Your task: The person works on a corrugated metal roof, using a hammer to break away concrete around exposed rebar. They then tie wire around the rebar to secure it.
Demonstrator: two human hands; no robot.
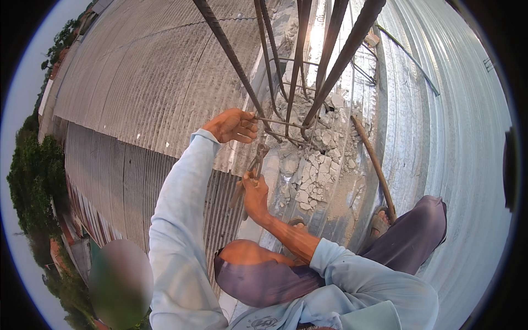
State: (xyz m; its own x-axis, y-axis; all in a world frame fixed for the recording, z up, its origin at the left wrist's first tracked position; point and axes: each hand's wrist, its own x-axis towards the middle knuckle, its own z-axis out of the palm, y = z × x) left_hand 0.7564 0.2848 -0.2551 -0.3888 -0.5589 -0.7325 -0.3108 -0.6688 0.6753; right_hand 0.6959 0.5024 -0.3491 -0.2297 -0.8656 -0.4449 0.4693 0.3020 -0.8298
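Several upright rusty rebar rods (229, 49) rise from broken concrete, crossed near their base by bent steel stirrups (280, 122). My left hand (235, 124) is at the near left corner of the lower stirrup, thumb and forefinger pinched on it, the other fingers loosely curled. Below it, my right hand (254, 195) grips a pair of rusty pincers (258, 157), jaws pointing up toward the stirrup. Another long narrow piece behind the right hand is too blurred to make out.
Cracked concrete rubble (316, 179) lies under the rods. A wooden pole (367, 148) rests to the right on shiny metal roofing (451, 137), where a green rod (410, 60) also lies. Grey corrugated sheets (137, 82) cover the left, with trees (30, 181) beyond the roof's edge.
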